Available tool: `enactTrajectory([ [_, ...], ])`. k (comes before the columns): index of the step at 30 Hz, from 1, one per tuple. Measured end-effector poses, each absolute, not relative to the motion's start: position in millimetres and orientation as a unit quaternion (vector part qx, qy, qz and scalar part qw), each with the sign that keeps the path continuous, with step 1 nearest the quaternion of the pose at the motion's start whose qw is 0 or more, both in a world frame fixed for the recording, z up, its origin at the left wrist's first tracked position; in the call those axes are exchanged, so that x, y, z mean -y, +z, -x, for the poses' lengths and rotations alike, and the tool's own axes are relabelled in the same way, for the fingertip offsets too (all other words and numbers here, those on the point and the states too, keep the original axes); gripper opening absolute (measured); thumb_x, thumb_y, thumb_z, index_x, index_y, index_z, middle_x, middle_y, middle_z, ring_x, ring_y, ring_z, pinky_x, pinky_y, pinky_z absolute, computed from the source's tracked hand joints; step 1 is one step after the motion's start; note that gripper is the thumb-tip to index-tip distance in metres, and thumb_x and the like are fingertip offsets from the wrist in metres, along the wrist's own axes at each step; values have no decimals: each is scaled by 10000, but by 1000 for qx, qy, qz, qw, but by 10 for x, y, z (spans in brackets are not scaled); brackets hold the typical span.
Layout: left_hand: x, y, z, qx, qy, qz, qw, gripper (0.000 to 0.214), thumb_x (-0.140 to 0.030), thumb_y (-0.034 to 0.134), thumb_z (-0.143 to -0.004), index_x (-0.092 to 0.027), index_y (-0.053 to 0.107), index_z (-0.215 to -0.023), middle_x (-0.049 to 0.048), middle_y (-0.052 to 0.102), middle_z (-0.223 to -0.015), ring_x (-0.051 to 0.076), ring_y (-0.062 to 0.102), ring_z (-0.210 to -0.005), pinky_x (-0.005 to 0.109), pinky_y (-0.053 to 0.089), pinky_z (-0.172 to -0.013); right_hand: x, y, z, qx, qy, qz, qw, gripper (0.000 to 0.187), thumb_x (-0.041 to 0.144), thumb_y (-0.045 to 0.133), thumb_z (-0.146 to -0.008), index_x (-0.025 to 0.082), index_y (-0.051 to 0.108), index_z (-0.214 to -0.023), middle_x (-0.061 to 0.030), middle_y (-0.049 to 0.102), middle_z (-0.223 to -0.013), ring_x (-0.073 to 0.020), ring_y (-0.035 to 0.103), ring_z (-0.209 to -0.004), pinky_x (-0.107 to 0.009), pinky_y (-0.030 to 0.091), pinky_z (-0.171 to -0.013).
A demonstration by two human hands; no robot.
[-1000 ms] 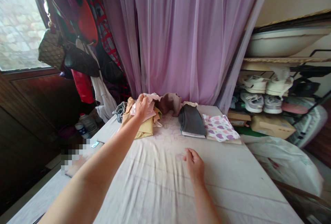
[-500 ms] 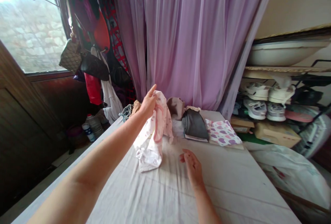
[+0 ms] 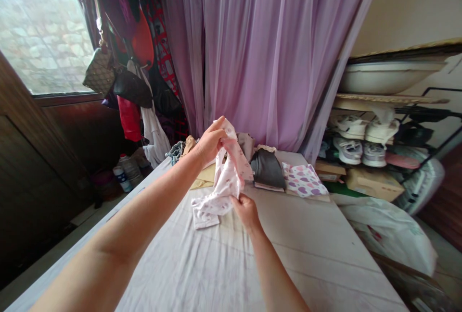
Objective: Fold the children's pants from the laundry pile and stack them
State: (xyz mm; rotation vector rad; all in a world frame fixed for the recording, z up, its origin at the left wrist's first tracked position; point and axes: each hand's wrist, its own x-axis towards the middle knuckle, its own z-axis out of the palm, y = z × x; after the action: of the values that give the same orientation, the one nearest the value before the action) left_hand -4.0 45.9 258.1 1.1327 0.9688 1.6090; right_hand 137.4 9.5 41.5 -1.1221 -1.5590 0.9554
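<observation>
My left hand [image 3: 212, 144] grips the upper end of a small pale pink patterned garment [image 3: 229, 172] and holds it up above the bed. Lower down, my right hand [image 3: 247, 211] pinches the garment's right edge between thumb and fingers. The garment hangs between both hands, and a lower white end of it rests on the bed sheet [image 3: 224, 273]. Just behind it lies a yellowish folded cloth [image 3: 205, 177], partly covered by my left arm. A dark grey folded garment [image 3: 267, 170] sits to the right, beside a folded cloth with purple and pink hearts [image 3: 303, 180].
More clothes, among them a denim piece [image 3: 175, 152] and a greyish-mauve one [image 3: 246, 144], lie along the bed's far edge. A purple curtain [image 3: 249, 52] hangs behind. Bags [image 3: 133, 88] hang at left; a shoe rack with white sneakers [image 3: 380, 129] and a plastic bag [image 3: 390, 235] are at right.
My right hand has moved left and taken hold of the garment's edge. The garment has swung rightward and spread, uncovering the yellowish cloth. My left hand still holds its top.
</observation>
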Motion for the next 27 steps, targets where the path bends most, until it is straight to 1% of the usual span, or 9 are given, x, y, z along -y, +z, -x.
enactTrajectory([
  [2,-466,2595,176,-400,639,-495,432,897,-18,485,-640,-225,337,-1500,69,627,-1219,85,627,-771,252,556,-781,-184,543,-1509,609,384,480,500,309,484,553,-712,196,634,-633,15,589,-525,-167,558,-554,-256,445,-558],
  [4,-478,2588,355,-428,607,-554,377,915,-28,493,-649,-228,290,-1519,83,589,-1314,121,646,-911,273,537,-851,-298,711,-1706,530,382,517,553,297,446,551,-683,194,676,-780,10,633,-604,-172,571,-569,-261,454,-539],
  [6,-480,2560,539,-485,546,-624,278,900,-42,513,-666,-209,287,-1521,95,557,-1375,169,622,-1068,292,506,-920,-420,927,-1912,473,362,545,590,382,450,493,-704,183,660,-922,-7,645,-680,-175,582,-592,-259,461,-504],
  [9,-418,2498,729,-597,422,-680,57,745,-78,530,-720,-206,434,-1447,88,545,-1400,215,556,-1213,319,451,-1005,-542,1309,-2120,419,339,503,676,384,425,543,-683,191,648,-968,-19,664,-825,-172,624,-704,-272,528,-585],
  [13,-212,2479,804,-678,296,-662,-123,339,-233,535,-815,-231,689,-1116,56,683,-1144,236,638,-1045,332,489,-922,-479,1739,-2198,432,240,483,723,369,425,512,-729,178,644,-970,-28,667,-808,-177,639,-727,-303,543,-664],
  [16,-24,2602,825,-678,274,-654,-193,224,-325,541,-825,-209,725,-877,66,686,-960,241,632,-956,339,500,-857,-305,1924,-2278,472,55,511,717,317,373,484,-750,168,674,-899,-55,689,-791,-202,644,-760,-322,521,-738],
  [19,174,2858,833,-622,318,-670,-252,225,-369,571,-814,-195,712,-798,72,655,-1009,237,583,-1027,358,454,-938,-123,2080,-2421,499,-84,502,702,307,353,488,-785,156,702,-881,-80,705,-800,-213,653,-770,-323,507,-759],
  [22,331,3142,806,-602,370,-662,-251,270,-401,557,-837,-173,697,-872,73,642,-1079,221,570,-1027,342,441,-916,-20,2270,-2546,521,-180,484,680,303,338,489,-830,145,713,-901,-101,710,-839,-226,658,-811,-337,501,-780],
  [27,216,3183,787,-683,329,-629,-175,382,-519,491,-890,-227,659,-1068,30,692,-882,209,619,-856,270,434,-732,-165,2361,-2546,598,-234,490,590,283,273,462,-864,160,711,-938,-99,712,-873,-229,644,-848,-361,480,-833],
])
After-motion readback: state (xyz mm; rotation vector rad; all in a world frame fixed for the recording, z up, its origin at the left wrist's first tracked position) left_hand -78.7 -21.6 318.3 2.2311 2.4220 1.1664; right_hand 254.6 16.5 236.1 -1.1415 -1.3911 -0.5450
